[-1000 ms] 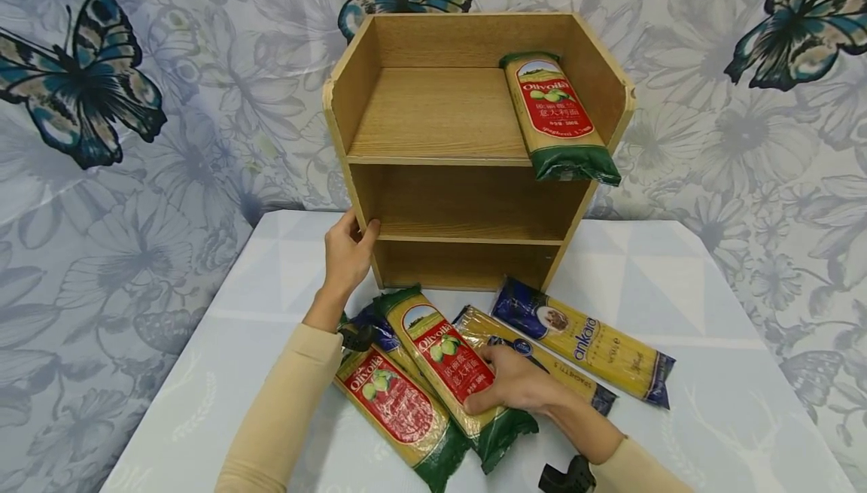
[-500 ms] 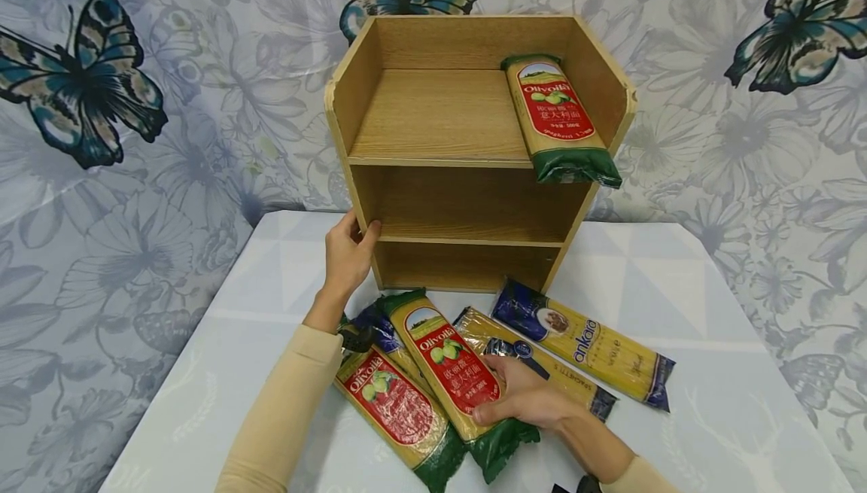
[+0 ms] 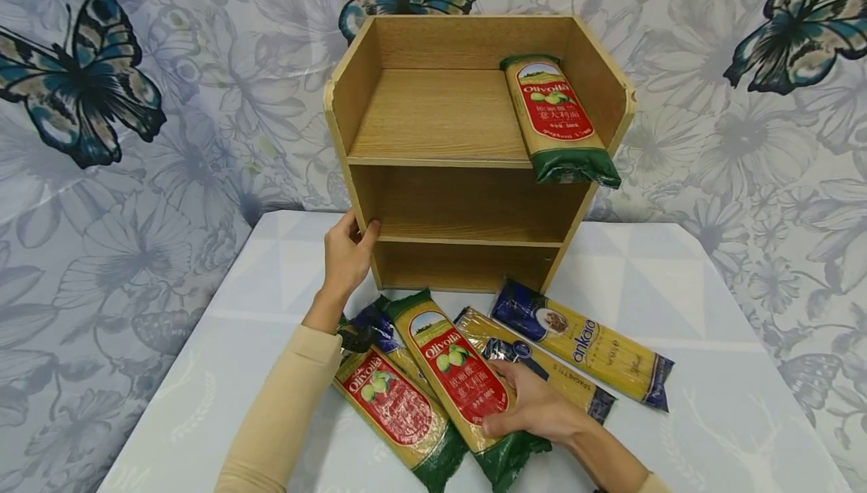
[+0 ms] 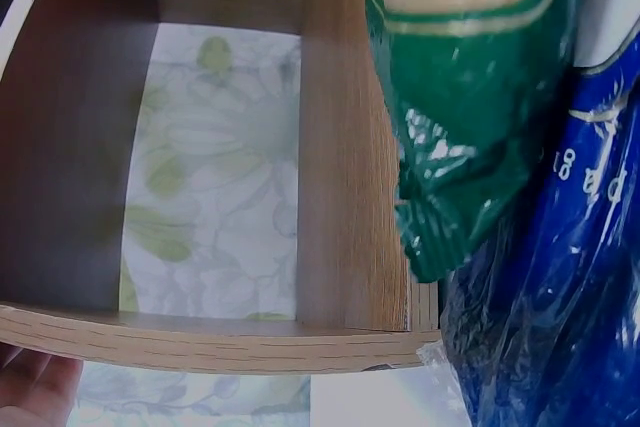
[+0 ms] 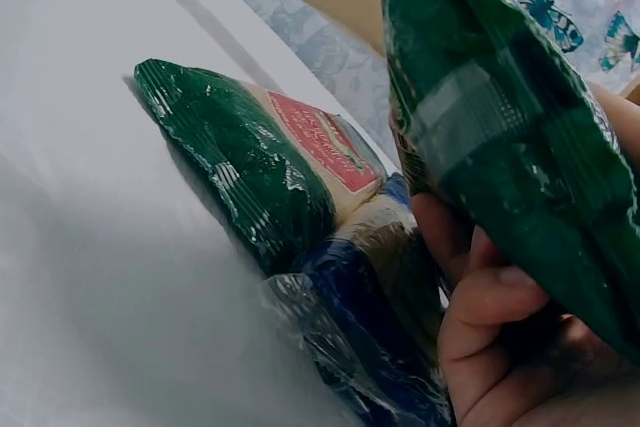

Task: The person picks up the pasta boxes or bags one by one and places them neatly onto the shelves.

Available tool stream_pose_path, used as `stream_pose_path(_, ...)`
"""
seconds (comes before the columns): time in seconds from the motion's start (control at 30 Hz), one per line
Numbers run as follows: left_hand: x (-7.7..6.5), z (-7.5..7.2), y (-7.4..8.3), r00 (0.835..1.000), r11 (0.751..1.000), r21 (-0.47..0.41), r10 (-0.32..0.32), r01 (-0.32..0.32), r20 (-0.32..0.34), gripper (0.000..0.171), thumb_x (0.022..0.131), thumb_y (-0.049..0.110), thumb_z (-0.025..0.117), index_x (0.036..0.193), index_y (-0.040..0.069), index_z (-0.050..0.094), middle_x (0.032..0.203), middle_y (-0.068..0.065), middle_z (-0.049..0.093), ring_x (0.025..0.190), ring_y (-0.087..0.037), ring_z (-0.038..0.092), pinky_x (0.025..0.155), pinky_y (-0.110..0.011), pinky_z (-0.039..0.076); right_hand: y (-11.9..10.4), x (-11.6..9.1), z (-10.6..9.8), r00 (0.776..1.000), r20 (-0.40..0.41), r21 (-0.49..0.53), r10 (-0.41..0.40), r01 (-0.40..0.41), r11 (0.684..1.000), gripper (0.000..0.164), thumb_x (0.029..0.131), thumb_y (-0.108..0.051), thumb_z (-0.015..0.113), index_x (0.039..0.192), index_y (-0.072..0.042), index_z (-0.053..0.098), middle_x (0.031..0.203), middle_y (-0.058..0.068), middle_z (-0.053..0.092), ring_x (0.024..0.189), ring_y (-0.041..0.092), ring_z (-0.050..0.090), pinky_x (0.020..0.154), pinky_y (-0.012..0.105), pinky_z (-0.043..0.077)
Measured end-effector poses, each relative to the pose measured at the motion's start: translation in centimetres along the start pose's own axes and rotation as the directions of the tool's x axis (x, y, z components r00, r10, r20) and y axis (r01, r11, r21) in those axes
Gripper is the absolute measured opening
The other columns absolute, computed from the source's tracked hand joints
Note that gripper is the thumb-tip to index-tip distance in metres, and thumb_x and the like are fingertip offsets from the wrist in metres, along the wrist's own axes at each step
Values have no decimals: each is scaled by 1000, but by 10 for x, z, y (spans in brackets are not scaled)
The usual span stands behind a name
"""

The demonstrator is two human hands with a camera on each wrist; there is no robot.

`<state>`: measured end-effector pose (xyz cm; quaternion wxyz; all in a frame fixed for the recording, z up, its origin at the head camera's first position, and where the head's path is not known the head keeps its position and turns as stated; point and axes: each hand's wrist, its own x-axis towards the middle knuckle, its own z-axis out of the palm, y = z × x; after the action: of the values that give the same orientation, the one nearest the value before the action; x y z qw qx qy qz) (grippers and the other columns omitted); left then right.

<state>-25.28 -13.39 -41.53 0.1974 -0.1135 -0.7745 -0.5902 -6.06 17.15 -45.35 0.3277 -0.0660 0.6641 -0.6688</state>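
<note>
My right hand (image 3: pixel 531 406) grips the lower part of an Olivoilà pasta packet (image 3: pixel 460 376), thumb on its front face. In the right wrist view the fingers (image 5: pixel 480 327) curl under that packet's green end (image 5: pixel 510 147). The left hand (image 3: pixel 348 256) holds the left side panel of a wooden shelf (image 3: pixel 467 203), thumb on its front edge. Another Olivoilà packet (image 3: pixel 393 403) lies on the table at the left. Between them, partly covered, is a blue-and-yellow pasta packet (image 3: pixel 400 350).
Two more pasta packets, one dark-banded (image 3: pixel 542 361) and one marked ankara (image 3: pixel 585 342), lie at the right of the white table (image 3: pixel 718 372). One Olivoilà packet (image 3: pixel 558 117) rests on the top shelf, its green end overhanging the front edge. A butterfly-patterned cloth (image 3: pixel 230 101) hangs behind.
The right hand has shifted the gripped Olivoilà packet slightly right and toward the near edge. My left hand stays on the shelf's side.
</note>
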Motion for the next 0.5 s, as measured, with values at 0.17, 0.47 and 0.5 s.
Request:
stream_pose_path(0.17, 1, 0, 0, 1000, 1000, -1, 13, -13, -7, 38, 100, 6, 63, 137, 0, 62, 122, -21, 69, 111, -32, 69, 95, -41, 56, -2, -7, -2, 999, 53, 46, 1, -3, 999, 104, 82, -6, 82, 154, 17, 10, 119, 17, 65, 99, 29, 67, 84, 37, 59)
stream_pose_path(0.47, 0, 0, 0, 1000, 1000, -7, 11, -11, -4, 38, 100, 7, 63, 137, 0, 62, 121, -22, 69, 111, -33, 69, 94, -41, 56, -8, -19, -3, 992, 125, 127, -13, -3, 992, 106, 87, -18, 81, 155, 16, 7, 126, 18, 63, 106, 30, 66, 88, 39, 59)
stream_pose_path(0.5, 0, 0, -1, 1000, 1000, -6, 12, -12, -6, 37, 100, 7, 64, 136, 0, 62, 120, -22, 70, 110, -33, 69, 94, -41, 57, -9, -21, -3, 991, 135, 140, -21, 2, 990, 106, 87, -17, 81, 155, 15, 6, 127, 19, 63, 107, 31, 66, 89, 40, 59)
